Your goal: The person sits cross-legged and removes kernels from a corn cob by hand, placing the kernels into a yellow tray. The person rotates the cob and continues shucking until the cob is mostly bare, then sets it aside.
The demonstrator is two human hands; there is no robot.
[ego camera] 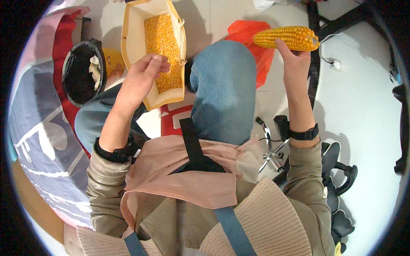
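A dried ear of yellow corn (285,37), covered in kernels, is gripped in my right hand (294,60) off to the right, held up over the floor. Over the open mouth of a paper bag (134,35) hovers my left hand (144,72), its fingers curled loosely with the thumb over them. Whether anything sits in those fingers is hidden. Loose corn kernels (163,35) cover the bottom of the bag, which has a yellow rim and a pale inside.
A black-lined bin (81,75) with a pale scrap inside stands left of the bag. Between my right knee (224,80) and the corn lies a red plastic bag (264,65). A black metal frame (315,64) and a white power cord (333,36) are at right, chrome chair legs (272,153) below.
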